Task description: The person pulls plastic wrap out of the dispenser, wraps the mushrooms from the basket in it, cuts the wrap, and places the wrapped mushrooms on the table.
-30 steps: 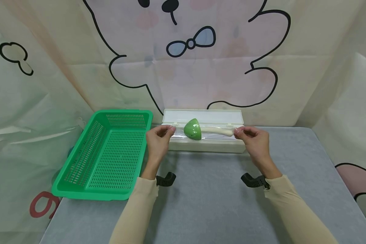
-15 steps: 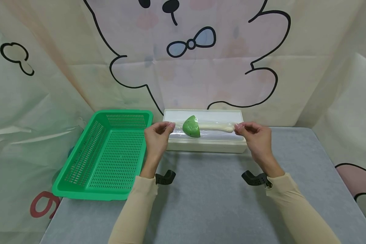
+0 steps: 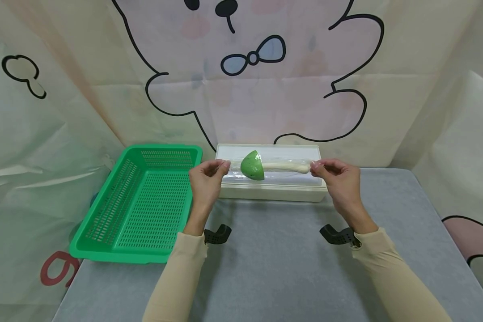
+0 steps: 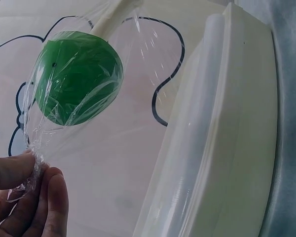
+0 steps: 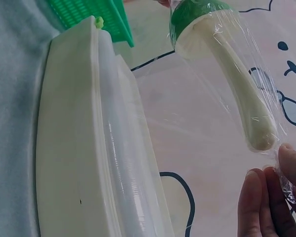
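Pinching gathered film (image 4: 37, 148) with left hand (image 3: 204, 188) and right hand (image 3: 344, 192), at nine and three o'clock of the mushroom (image 3: 275, 167) (held above the box (image 3: 271, 192), at twelve): apply even, level tension, avoiding tears.

Off-white box (image 3: 271, 192): over it is a green-capped, cream-stemmed mushroom (image 3: 273, 167); left, a green basket (image 3: 153, 257); beneath, grey tablecloth (image 3: 273, 264); behind, pale black-outlined curtain (image 3: 298, 98).

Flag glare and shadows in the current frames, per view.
Head: soft shadows on the gray tabletop, inward of both sleeves; left wrist: bright streaks on the plastic wrap over the green cap; right wrist: thin glare lines on the wrap around the pale stem, plus white glints on the film roll.
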`<state>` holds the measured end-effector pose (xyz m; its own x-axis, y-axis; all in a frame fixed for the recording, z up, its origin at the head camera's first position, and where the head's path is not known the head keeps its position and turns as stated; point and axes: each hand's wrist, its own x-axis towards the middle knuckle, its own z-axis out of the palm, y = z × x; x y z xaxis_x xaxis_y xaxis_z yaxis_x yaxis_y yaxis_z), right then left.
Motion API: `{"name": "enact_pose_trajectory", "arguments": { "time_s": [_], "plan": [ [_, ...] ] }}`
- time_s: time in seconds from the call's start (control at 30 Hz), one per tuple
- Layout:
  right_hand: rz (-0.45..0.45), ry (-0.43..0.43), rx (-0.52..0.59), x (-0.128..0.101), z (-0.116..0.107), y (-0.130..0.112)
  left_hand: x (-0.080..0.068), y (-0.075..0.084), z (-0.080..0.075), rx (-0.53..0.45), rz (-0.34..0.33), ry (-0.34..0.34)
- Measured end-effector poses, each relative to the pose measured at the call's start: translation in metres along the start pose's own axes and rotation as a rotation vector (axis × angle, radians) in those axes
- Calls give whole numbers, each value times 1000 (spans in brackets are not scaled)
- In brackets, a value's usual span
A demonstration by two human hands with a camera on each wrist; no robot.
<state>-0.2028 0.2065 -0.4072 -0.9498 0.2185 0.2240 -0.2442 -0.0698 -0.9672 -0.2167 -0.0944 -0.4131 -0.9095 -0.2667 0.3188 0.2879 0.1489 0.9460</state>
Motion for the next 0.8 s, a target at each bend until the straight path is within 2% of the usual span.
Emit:
{"name": "enact_pose_trajectory", "arguments": {
  "time_s": [0.27,0.8],
  "plan": [
    [-21,-10,56,1,0,-1,1,5,0,-15,12,8],
    [-27,-8,58,-1,-1,-7,1,12,-2,-24,30,-6]
  ]
}}
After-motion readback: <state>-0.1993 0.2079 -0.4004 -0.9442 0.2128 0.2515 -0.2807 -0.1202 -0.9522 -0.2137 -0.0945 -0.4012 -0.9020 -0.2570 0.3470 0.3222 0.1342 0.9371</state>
